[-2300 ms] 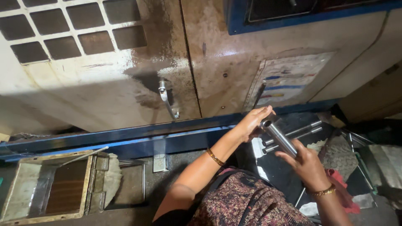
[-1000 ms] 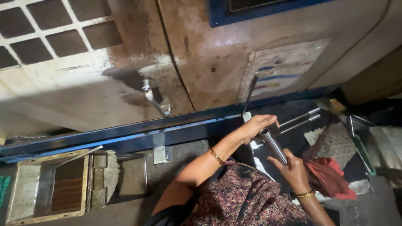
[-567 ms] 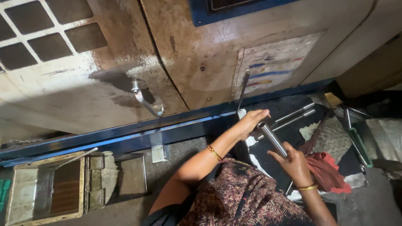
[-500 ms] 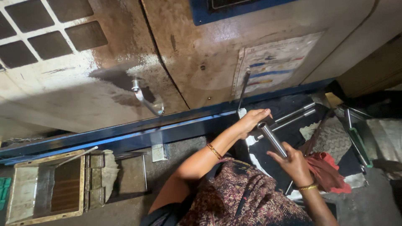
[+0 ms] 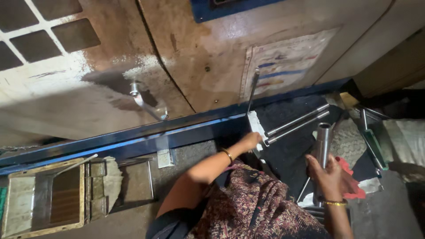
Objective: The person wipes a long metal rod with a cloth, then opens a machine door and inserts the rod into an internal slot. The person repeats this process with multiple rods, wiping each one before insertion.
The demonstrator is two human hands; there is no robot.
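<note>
Two steel rods (image 5: 297,124) ahead, red cloth (image 5: 349,181) right, dark mat (image 5: 287,150) between open

The person is wearing a dark garment with a dense small pattern in maroon, pink and pale flecks, which is covering the torso (image 5: 248,199). Darker plain fabric is showing at the lower edge, near the waist. Both forearms are showing bare, with no sleeves reaching them. A thin gold-coloured bangle (image 5: 227,155) is sitting on the wrist of the left hand (image 5: 250,140). A similar gold bangle (image 5: 334,203), with a beaded look, is circling the wrist of the right hand (image 5: 324,173).
</note>
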